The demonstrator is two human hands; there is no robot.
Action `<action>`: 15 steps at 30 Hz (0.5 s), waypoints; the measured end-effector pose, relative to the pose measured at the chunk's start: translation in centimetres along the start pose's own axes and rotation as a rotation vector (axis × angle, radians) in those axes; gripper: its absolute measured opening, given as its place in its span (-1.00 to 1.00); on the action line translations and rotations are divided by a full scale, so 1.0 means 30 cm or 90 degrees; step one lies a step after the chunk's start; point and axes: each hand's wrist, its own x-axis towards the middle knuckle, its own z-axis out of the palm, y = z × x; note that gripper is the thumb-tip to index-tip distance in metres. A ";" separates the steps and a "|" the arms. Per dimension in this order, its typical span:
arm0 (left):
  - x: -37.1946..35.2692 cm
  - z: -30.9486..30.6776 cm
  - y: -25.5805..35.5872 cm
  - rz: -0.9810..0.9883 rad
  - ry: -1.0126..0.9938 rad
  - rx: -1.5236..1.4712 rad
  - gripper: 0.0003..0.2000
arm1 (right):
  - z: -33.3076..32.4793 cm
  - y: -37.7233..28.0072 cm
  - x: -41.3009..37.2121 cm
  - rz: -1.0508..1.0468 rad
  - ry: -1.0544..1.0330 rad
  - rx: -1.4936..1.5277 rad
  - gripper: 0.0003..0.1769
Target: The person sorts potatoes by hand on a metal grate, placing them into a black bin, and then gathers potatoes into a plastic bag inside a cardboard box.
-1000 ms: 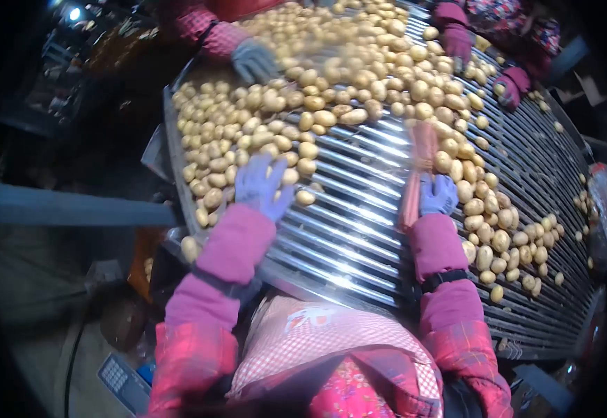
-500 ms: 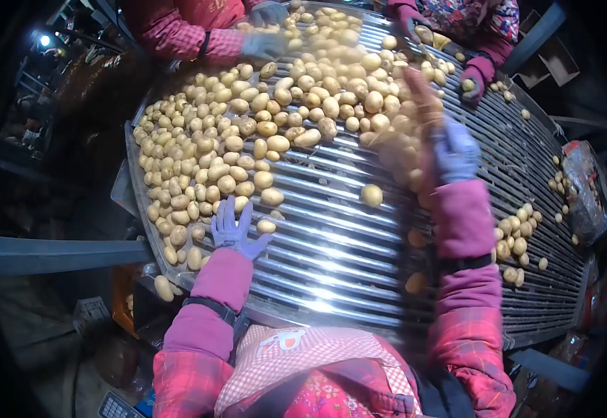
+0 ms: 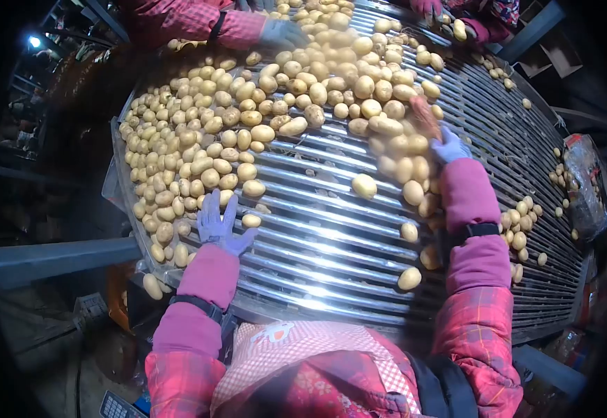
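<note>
My left hand [image 3: 221, 224], in a lavender glove, lies with fingers spread at the near edge of a heap of potatoes [image 3: 192, 150]. A single potato [image 3: 251, 221] is just right of its fingers. My right hand [image 3: 451, 146], gloved alike, is closed around a long reddish-brown slat [image 3: 425, 117], whose exact kind I cannot make out. The slat stands beside a row of potatoes [image 3: 402, 145], some blurred by motion. Beneath lies a grate of metal rollers [image 3: 317, 244]. One potato [image 3: 364, 186] sits on it between my hands.
A co-worker's grey-gloved hand [image 3: 284, 33] reaches in at top left. Another co-worker's hand [image 3: 427, 7] is at top right, near a potato [image 3: 459, 29]. Small potato groups [image 3: 519, 223] and a clear plastic bag [image 3: 587, 188] lie right. A metal beam [image 3: 60, 261] juts in left.
My right hand and the slat have moved slightly; potatoes beside them have shifted and rolled toward me. My left hand has drifted a little left. The co-worker's hands at top right have moved up.
</note>
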 end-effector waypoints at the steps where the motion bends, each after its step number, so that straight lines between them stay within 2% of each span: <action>1: -0.001 0.001 0.001 -0.012 -0.008 -0.003 -0.08 | -0.038 -0.082 -0.062 -0.027 -0.072 -0.004 -0.42; 3: -0.003 0.023 -0.019 -0.005 0.014 -0.037 -0.06 | -0.037 -0.211 -0.207 -0.026 -0.009 0.055 -0.51; 4: 0.000 0.018 -0.016 -0.005 0.019 -0.024 -0.07 | -0.014 -0.239 -0.227 -0.107 -0.046 0.082 -0.53; 5: -0.002 0.017 -0.015 -0.014 0.000 -0.025 -0.07 | 0.028 -0.277 -0.262 -0.127 -0.068 0.032 -0.55; 8: -0.004 0.006 -0.007 -0.047 -0.027 -0.027 -0.07 | 0.026 -0.407 -0.461 -0.352 -0.045 0.020 -0.61; 10: 0.002 -0.029 0.013 -0.058 -0.056 0.024 -0.06 | -0.003 -0.376 -0.505 -0.401 -0.029 0.174 -0.69; 13: 0.007 -0.045 0.021 -0.073 -0.087 0.039 -0.05 | -0.193 -0.131 -0.539 -0.112 0.136 0.416 -0.74; 14: 0.009 -0.049 0.026 -0.072 -0.087 0.032 -0.05 | -0.243 0.017 -0.545 -0.097 0.225 0.351 -0.69; 15: 0.010 -0.053 0.028 -0.083 -0.096 0.034 -0.05 | -0.275 0.153 -0.581 -0.031 0.271 0.419 -0.67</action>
